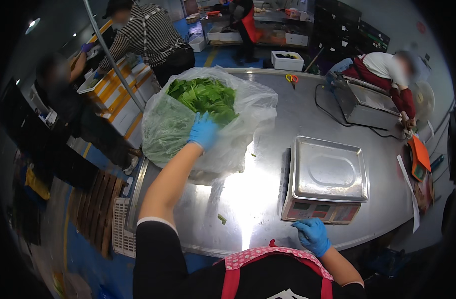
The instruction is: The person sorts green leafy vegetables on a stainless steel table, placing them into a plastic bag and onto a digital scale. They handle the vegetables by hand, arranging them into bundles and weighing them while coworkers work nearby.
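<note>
A large clear plastic bag (168, 138), its mouth wide, lies on the stainless steel table (228, 194) with green leafy vegetables (203, 95) inside. My left hand (203, 131), in a blue glove, reaches over the bag's mouth and touches the near edge of the leaves; whether its fingers grip any is blurred. My right hand (313, 235), gloved in blue too, is loosely curled just in front of a digital weighing scale (321, 211). On that scale sits a bare metal pan (328, 170). I see nothing in the right hand. A loose leaf (221, 219) lies between my hands.
Scissors (292, 79) lie at the table's far edge. At the right, a co-worker (377, 67) leans by a metal machine (366, 101) with a black cable. An orange device (420, 157) is at the right edge. Other people stand by foam boxes (119, 93) at the left.
</note>
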### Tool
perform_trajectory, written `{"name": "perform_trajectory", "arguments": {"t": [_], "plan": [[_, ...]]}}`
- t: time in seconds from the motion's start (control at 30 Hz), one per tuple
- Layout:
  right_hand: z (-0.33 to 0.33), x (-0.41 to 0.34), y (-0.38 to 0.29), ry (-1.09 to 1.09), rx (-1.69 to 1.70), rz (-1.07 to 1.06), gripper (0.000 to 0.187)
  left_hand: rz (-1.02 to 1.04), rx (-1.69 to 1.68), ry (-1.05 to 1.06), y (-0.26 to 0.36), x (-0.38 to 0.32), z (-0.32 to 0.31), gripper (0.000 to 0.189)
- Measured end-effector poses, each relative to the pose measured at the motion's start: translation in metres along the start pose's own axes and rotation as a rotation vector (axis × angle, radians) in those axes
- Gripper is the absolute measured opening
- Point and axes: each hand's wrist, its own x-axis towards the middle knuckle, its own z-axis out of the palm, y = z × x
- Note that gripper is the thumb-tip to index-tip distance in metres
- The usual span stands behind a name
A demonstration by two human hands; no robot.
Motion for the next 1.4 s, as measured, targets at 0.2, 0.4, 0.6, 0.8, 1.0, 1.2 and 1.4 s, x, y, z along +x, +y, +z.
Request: {"name": "perform_trajectory", "arguments": {"t": [0.2, 0.4, 0.6, 0.8, 1.0, 1.2, 1.4], "plan": [[0.028, 0.085, -0.007, 0.121, 0.073, -0.096, 0.032, 0.215, -0.261, -0.048, 0.024, -0.043, -0.036, 0.015], [0.072, 0.233, -0.054, -0.149, 0.02, -0.276, 0.075, 0.438, -0.276, -0.162, 0.053, -0.115, -0.05, 0.016], [0.163, 0.238, -0.021, -0.586, -0.076, -0.298, 0.063, 0.038, -0.273, -0.302, 0.015, -0.162, -0.075, 0.032], [0.164, 0.211, -0.027, -0.478, 0.103, -0.153, 0.054, -0.785, -0.395, -0.147, -0.07, -0.219, -0.01, 0.053], [0.179, 0.207, -0.018, -0.108, 0.46, 0.099, 0.066, -1.18, -0.77, 0.279, -0.113, -0.197, 0.064, 0.111], [0.233, 0.202, 0.057, 0.101, 0.452, 0.559, 0.09, -1.247, -0.81, 0.115, -0.128, -0.184, 0.081, 0.091], [0.241, 0.204, 0.086, 0.171, 0.868, 0.917, 0.082, -1.337, -1.58, 0.584, -0.133, -0.218, 0.097, 0.028]]}}
